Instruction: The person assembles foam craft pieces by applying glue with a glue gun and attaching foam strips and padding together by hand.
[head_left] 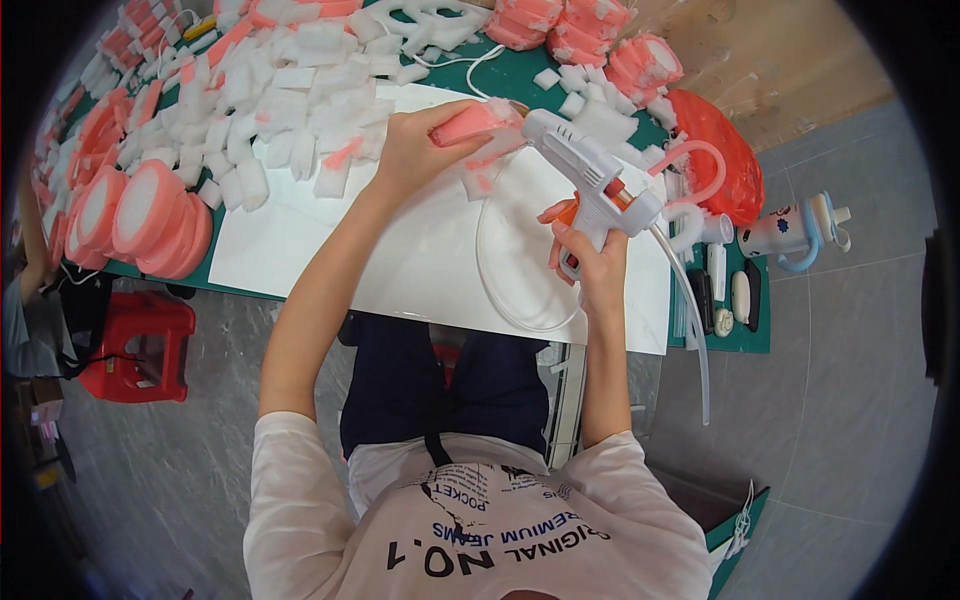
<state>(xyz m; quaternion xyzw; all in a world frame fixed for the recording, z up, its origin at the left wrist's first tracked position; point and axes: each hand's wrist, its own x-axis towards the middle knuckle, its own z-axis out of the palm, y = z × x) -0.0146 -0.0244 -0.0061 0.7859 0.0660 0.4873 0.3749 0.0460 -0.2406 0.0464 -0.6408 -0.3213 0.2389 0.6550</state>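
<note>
Grip: glue gun (598,185) is held tight in the right hand (592,262); pink piece (478,122) is pinched in the left hand (415,150), over the desk (400,270).
Cord: could be snagged.
Tip: fingers could be burned, being close.

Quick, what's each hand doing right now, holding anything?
Left hand: closed on a pink foam piece.
Right hand: closed around the white glue gun grip.

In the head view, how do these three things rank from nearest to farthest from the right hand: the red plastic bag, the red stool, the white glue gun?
1. White glue gun: held in the right hand.
2. Red plastic bag: on the table's right end, beyond the hand.
3. Red stool: on the floor, far left.
</note>
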